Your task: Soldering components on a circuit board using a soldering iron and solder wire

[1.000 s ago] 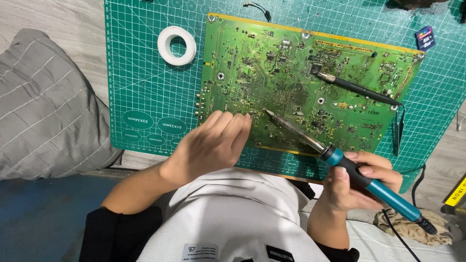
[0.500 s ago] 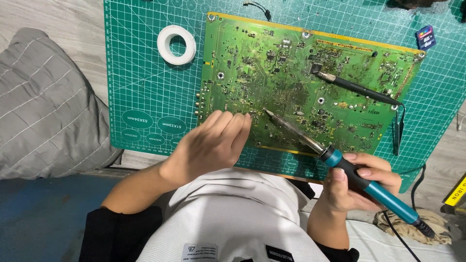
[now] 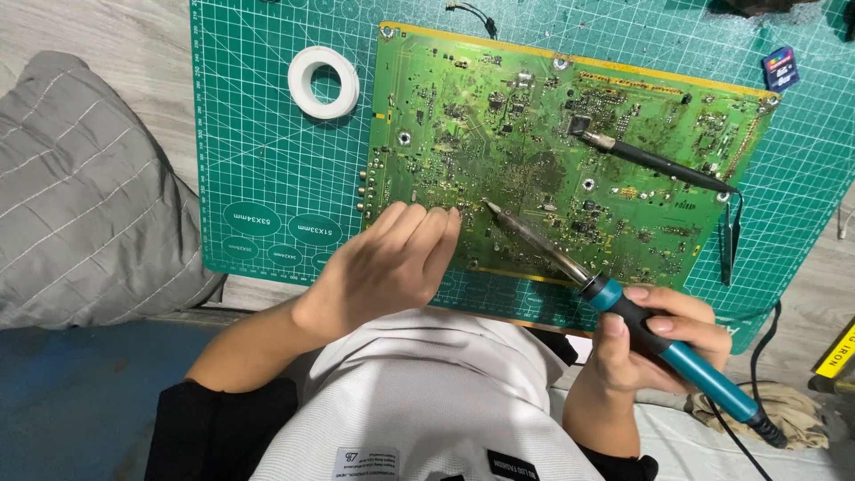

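Observation:
A large green circuit board (image 3: 534, 134) lies on a green cutting mat (image 3: 267, 151). My right hand (image 3: 655, 343) grips the teal and black handle of a soldering iron (image 3: 623, 298); its metal tip rests on the board near the lower middle. My left hand (image 3: 392, 263) lies flat with its fingers together on the board's lower left edge, a little left of the iron's tip, holding nothing.
A roll of white tape (image 3: 325, 82) sits on the mat left of the board. A black probe-like tool (image 3: 655, 162) lies across the board's right part, tweezers (image 3: 728, 236) beside it. A small memory card (image 3: 781, 69) is at top right. A grey cushion (image 3: 80, 187) lies to the left.

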